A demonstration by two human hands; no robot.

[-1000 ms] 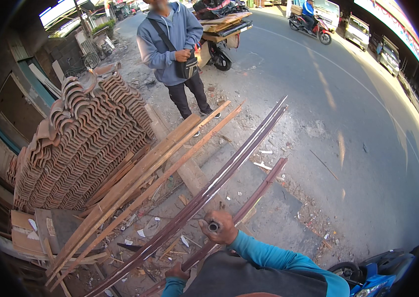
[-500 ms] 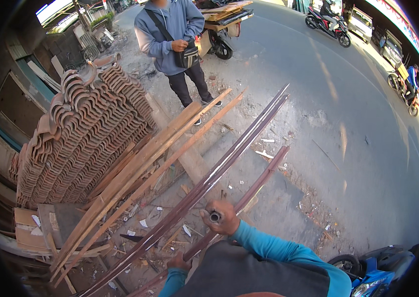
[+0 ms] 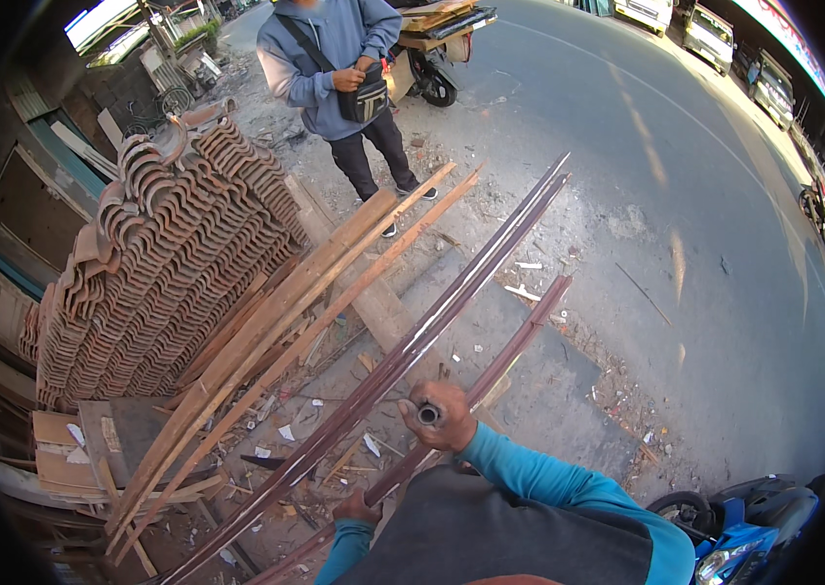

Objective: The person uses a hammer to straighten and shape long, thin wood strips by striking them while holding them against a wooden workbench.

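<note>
My right hand (image 3: pixel 447 421) is closed around a tubular grey handle (image 3: pixel 428 414). Its round, hollow-looking end points up at me; the rest is hidden below the fist. Under that hand runs a maroon-painted wooden strip (image 3: pixel 520 346), slanting from lower left to upper right. My left hand (image 3: pixel 358 509) is wrapped around the edge of this same strip, lower down and near my body. Just to the left lies a bundle of longer maroon strips (image 3: pixel 388 378) with whitish edges, roughly parallel to it.
Bare timber beams (image 3: pixel 266 336) lie at the left beside a tall stack of curved roof tiles (image 3: pixel 174 263). A person in a blue hoodie (image 3: pixel 334 83) stands beyond the beams. Wood scraps litter the ground. A road (image 3: pixel 725 244) runs at the right; a blue motorbike (image 3: pixel 749 546) stands lower right.
Both hands keep nearly the same hold and place. The view has shifted slightly. Motorbikes on the road at the upper right have moved along; the standing person's hands have shifted a little.
</note>
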